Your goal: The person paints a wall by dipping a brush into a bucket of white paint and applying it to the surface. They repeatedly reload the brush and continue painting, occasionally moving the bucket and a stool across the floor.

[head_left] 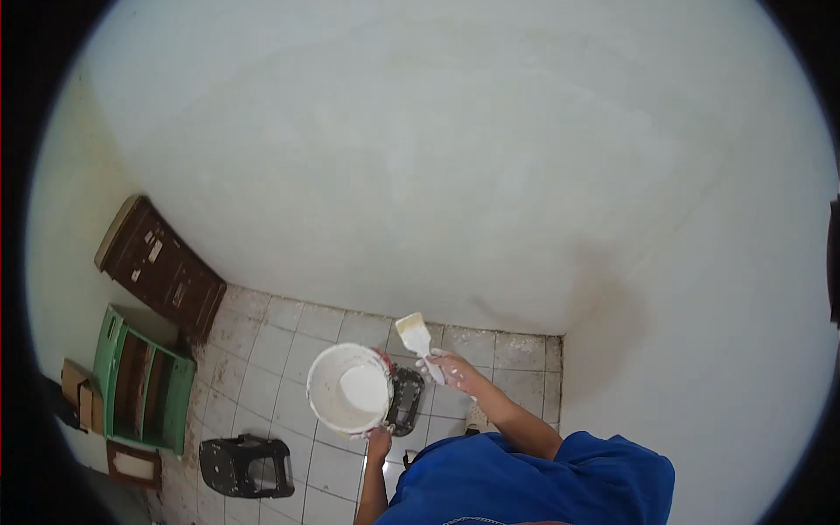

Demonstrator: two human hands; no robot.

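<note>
Brown cabinet against wall; green shelf unit beside it. Black stool overturned on tiled floor. Cardboard box at far left.

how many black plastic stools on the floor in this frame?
2. One black stool lies on the tiles at lower left, near the green shelf. A second black stool sits partly hidden behind the white bucket. Others could be hidden.

No writing, label, brand or number can be read on anything in view
</note>
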